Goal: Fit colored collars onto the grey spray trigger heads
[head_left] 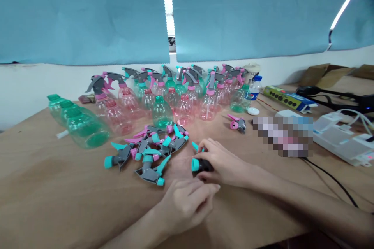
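Right hand [217, 159] grips a dark, turquoise-collared plastic spray head [201, 165]; left hand [189, 203] half-curled beside it, can't tell from here if it's empty.

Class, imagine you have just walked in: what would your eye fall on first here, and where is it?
Probably the crowd of pink and green bottles across the far part of the table, before the blue covering on the wall. Next, the jumbled pile of loose spray heads in front of them. To its right, the right hand holds a dark spray head with a turquoise collar.
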`<state>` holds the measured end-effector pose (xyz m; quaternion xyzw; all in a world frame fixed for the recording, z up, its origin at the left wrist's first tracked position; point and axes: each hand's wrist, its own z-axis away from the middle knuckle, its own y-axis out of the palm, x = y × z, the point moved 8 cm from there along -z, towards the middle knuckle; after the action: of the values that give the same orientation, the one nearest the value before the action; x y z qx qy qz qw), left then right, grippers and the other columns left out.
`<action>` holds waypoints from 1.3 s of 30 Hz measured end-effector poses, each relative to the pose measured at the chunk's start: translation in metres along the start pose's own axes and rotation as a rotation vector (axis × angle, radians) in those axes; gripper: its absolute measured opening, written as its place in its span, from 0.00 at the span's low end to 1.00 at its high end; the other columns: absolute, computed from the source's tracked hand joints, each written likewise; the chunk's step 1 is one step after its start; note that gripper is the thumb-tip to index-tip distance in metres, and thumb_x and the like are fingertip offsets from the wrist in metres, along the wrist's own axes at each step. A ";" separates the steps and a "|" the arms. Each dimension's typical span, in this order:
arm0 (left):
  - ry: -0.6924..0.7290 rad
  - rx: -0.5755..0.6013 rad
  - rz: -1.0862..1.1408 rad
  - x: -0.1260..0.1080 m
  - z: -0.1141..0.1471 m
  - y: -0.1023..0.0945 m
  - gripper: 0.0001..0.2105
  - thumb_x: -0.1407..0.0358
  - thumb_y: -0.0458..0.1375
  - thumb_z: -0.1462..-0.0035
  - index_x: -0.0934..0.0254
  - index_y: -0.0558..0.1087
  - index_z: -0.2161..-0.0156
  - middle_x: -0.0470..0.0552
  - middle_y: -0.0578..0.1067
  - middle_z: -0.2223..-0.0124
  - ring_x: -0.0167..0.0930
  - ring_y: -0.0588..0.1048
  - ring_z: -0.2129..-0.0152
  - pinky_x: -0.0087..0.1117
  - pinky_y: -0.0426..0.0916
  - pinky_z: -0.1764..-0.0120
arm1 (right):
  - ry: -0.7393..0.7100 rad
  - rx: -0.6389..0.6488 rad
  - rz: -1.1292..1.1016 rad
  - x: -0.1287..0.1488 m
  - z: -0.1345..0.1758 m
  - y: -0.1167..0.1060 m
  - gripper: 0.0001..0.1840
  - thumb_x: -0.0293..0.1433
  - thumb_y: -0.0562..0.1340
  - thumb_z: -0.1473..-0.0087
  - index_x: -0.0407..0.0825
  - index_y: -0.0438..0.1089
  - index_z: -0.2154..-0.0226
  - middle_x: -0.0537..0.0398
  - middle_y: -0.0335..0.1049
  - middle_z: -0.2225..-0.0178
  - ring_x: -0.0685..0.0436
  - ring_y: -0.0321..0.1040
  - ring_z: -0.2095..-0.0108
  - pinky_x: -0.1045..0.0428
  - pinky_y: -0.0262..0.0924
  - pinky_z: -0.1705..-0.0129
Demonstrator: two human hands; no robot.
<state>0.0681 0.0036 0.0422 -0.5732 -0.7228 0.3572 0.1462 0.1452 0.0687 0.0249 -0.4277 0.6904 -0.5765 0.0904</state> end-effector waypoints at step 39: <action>-0.407 0.208 -0.090 0.048 0.003 0.013 0.17 0.70 0.53 0.41 0.64 0.64 0.47 0.55 0.64 0.57 0.29 0.71 0.67 0.32 0.72 0.66 | 0.135 -0.330 -0.245 -0.025 0.027 -0.014 0.14 0.25 0.62 0.50 0.53 0.68 0.59 0.60 0.73 0.66 0.46 0.68 0.62 0.40 0.40 0.43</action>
<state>0.0610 0.0483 0.0221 -0.4386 -0.7214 0.5312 0.0716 0.1840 0.0671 0.0192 -0.4780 0.7227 -0.4895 -0.0979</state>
